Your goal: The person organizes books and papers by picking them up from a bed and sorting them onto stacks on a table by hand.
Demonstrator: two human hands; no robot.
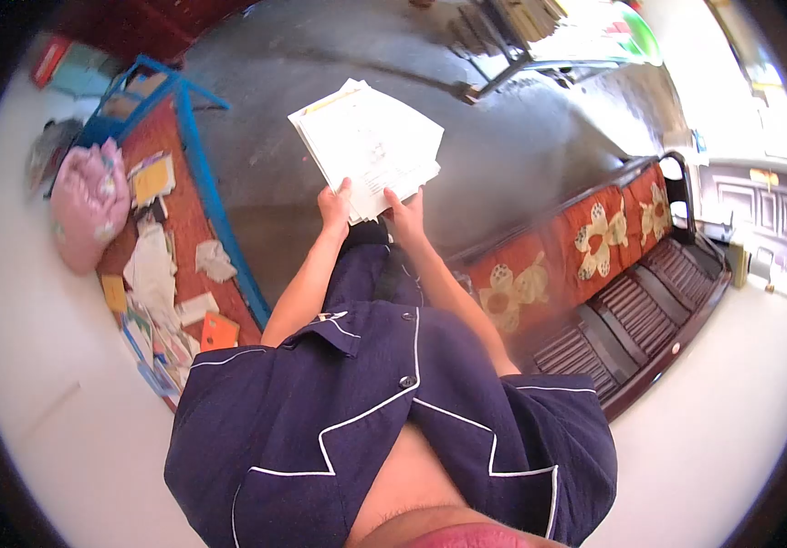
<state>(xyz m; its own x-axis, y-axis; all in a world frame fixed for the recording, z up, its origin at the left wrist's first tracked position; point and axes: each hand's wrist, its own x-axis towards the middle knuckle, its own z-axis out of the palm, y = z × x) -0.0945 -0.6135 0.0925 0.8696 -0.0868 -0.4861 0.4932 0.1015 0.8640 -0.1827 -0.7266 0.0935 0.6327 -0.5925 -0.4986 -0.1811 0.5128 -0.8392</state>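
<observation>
A stack of white papers (377,137) is held out in front of me, over the grey floor. Its sheets are uneven, with corners sticking out at the top and right, and faint print shows on the top one. My left hand (334,205) grips the lower left edge, thumb lying on top. At the lower right edge my right hand (405,212) grips the same stack, its thumb also on top. The fingers beneath the papers are hidden.
On the left stands a blue-framed bed (220,219) with a pink bundle (92,201), clothes and scattered papers. A dark slatted bench (640,315) with a red floral cover (603,242) is on the right. A metal-legged table (503,78) stands ahead.
</observation>
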